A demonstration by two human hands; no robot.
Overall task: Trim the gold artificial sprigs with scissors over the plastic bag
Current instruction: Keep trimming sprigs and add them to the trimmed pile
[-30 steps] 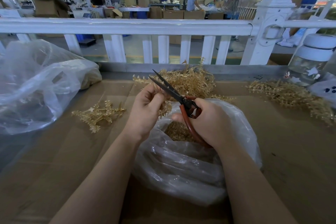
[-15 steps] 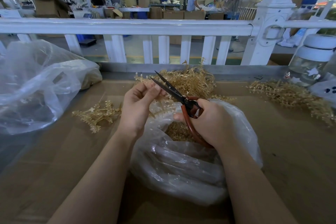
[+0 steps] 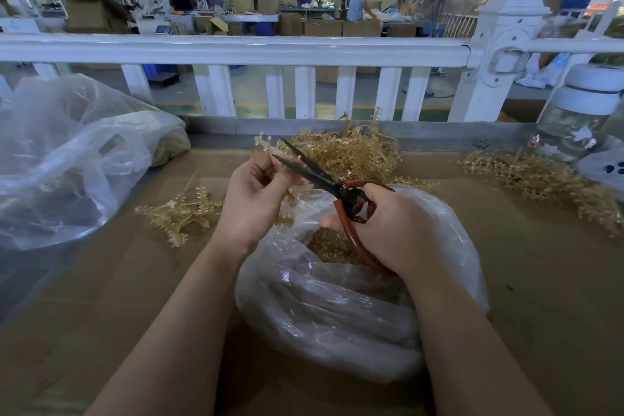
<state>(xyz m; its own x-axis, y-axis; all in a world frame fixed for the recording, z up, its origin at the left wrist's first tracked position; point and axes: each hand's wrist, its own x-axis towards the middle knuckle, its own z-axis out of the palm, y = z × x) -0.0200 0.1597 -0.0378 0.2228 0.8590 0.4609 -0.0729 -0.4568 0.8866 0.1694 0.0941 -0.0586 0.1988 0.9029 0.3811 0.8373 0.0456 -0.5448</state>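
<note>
My left hand (image 3: 253, 194) pinches a sprig (image 3: 266, 145) just left of the parted scissors (image 3: 314, 170). My right hand (image 3: 388, 230) grips their handles above the bag (image 3: 337, 314).

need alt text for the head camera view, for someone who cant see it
Over a clear plastic bag holding gold trimmings, the right hand grips red-handled scissors, blades open, while the left hand pinches a gold artificial sprig at the blades. More gold sprigs lie on the brown cardboard tabletop.
</note>
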